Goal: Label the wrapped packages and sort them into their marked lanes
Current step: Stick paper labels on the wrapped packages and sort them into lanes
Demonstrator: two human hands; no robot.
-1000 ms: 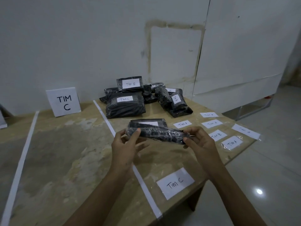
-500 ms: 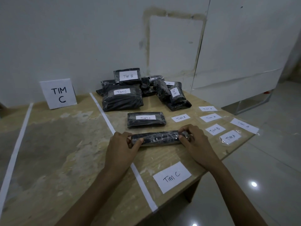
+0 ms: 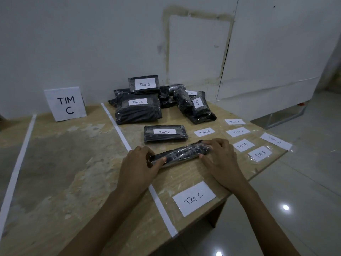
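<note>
**A:** How did things stand, reading from the left?

**B:** Well left of the fingers and beyond them, the TIM C sign (image 3: 65, 103) stood upright at the back of its lane. The tape line (image 3: 118, 130) ran between that lane and the hands, passing just beside the left hand (image 3: 137, 163).

**A:** And the package?

**B:** The unlabelled package (image 3: 181, 154) lay on the surface (image 3: 64, 163) between the two hands. Its long axis ran left to right, with the right end angled a little away from the person. The left hand's fingers (image 3: 145, 150) and thumb pinched its left end. The right hand (image 3: 219, 159) curled over its right end, thumb against the near side.

**A:** No label on it?

**B:** None showed on its upper face. A labelled package (image 3: 165, 133) marked TIM C sat just beyond the fingers, apart from it.

**A:** What would the next move turn on?

**B:** Probably the loose TIM C label (image 3: 194, 198), which lay nearer the person than the fingers and toward the right. The right hand looked the closer one to take it. More loose labels, a TIM B label (image 3: 243, 145) among them, lay just right of the right hand.

**A:** What had changed?

**B:** A second before, both hands had held the package in the air above the surface. Half a second before, it was already down, and it had barely shifted since.
</note>
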